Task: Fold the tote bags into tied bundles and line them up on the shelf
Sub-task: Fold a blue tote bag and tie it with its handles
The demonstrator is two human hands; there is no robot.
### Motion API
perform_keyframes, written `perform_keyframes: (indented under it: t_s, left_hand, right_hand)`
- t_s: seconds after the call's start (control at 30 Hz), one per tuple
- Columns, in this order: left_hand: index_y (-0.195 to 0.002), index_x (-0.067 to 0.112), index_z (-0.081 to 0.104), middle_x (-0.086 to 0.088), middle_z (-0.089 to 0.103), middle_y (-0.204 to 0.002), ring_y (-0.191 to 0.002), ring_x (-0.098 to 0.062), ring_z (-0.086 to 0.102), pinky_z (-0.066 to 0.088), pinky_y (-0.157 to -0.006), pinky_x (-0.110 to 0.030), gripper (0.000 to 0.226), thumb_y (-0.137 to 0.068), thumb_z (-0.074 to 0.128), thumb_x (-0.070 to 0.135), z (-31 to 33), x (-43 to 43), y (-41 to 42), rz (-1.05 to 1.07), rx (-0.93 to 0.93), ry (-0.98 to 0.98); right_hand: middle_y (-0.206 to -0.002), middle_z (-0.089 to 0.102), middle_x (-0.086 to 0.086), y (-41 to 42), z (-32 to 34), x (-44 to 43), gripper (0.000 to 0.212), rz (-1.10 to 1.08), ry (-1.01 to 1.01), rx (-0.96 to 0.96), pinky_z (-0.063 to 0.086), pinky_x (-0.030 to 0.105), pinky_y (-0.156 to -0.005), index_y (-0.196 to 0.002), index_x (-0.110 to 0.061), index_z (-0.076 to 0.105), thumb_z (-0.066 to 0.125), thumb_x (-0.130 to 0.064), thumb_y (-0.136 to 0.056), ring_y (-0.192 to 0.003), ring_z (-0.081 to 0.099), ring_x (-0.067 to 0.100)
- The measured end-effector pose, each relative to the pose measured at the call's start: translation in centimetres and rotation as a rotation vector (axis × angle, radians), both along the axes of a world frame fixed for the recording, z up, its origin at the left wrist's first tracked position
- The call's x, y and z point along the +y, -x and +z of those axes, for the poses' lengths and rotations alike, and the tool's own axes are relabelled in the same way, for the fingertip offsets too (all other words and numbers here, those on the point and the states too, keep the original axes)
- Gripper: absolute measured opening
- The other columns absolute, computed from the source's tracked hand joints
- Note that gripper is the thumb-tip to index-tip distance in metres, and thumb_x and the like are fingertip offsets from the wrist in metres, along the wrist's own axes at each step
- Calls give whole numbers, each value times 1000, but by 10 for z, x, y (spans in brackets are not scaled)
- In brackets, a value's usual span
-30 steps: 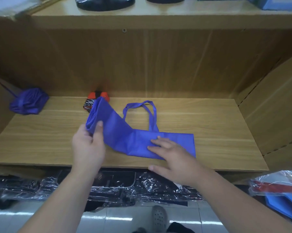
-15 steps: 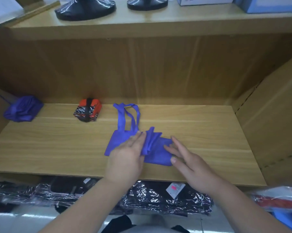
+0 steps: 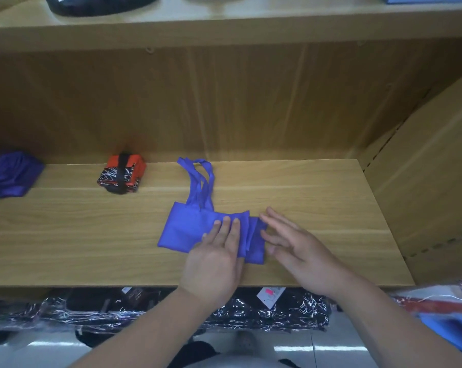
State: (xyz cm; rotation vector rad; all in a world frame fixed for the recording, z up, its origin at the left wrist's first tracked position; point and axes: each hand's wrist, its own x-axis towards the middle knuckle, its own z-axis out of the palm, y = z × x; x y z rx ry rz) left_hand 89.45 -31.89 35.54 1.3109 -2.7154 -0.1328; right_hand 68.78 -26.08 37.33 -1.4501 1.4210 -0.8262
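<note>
A blue tote bag [image 3: 183,228] lies folded into a small stack of layers on the wooden shelf [image 3: 317,208], its handles [image 3: 201,181] stretched toward the back. My left hand [image 3: 216,258] presses flat on the folded layers with straight fingers. My right hand [image 3: 296,245] is just right of the bag with fingers spread, its fingertips at the bag's right edge. A tied orange and black bundle [image 3: 122,173] sits at the back left. A blue bundle [image 3: 10,173] lies at the far left.
The shelf's side panel [image 3: 431,168] rises on the right. Black items in plastic wrap [image 3: 277,312] fill the shelf below. Red and blue packaged goods [image 3: 453,314] sit at the lower right. A higher shelf [image 3: 224,25] carries black objects.
The bag's left end was folded over to the right, making a compact stack. My left hand moved right and now presses it flat. My right hand slid off to the bag's right edge.
</note>
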Motion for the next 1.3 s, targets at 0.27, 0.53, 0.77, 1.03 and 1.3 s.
perform_keyframes:
  t_s: [0.27, 0.53, 0.77, 1.03, 1.3]
  left_hand:
    - [-141, 3, 55, -19, 57, -142, -131, -32, 56, 55, -98, -47, 94, -83, 38, 74, -9, 10, 5, -13, 1, 63]
    - [-144, 15, 51, -4, 41, -158, -147, -21, 36, 30, -118, -49, 94, -76, 53, 80, -14, -8, -16, -213, 174, -58]
    - [-136, 27, 58, 18, 35, -158, -149, 3, 23, 16, -124, -33, 86, -63, 77, 67, -11, -22, -35, -262, 366, -305]
    - [-140, 42, 50, 3, 48, -145, -134, -19, 45, 36, -110, -40, 84, -63, 76, 67, -14, -15, -55, -175, 339, -189]
    - [-128, 34, 54, 8, 61, -140, -134, -5, 49, 34, -116, -35, 62, -83, 51, 78, -8, -7, -72, -150, 396, -221]
  right_hand:
    - [-164, 15, -22, 3, 5, -2, 72, 50, -34, 10, 41, 26, -113, -146, -49, 33, 51, 2, -98, -132, 49, -4]
    - [-138, 36, -31, 3, 0, -10, 91, 86, 62, 230, 46, 13, -91, -138, -54, 41, 80, 1, -76, -96, 58, -5]
    - [-126, 50, -16, -8, -14, -11, 62, 45, 346, 517, 46, 32, -98, -124, -32, 70, 92, -31, -66, -113, 51, 5]
    - [-121, 69, 0, -40, -17, -6, 46, 103, 393, 648, 59, 38, -86, -105, -19, 71, 86, -45, -70, -106, 67, 24]
    - [-114, 68, -7, -50, -14, 9, 70, 74, 415, 622, 52, 36, -93, -115, -21, 70, 73, -71, -66, -108, 58, 17]
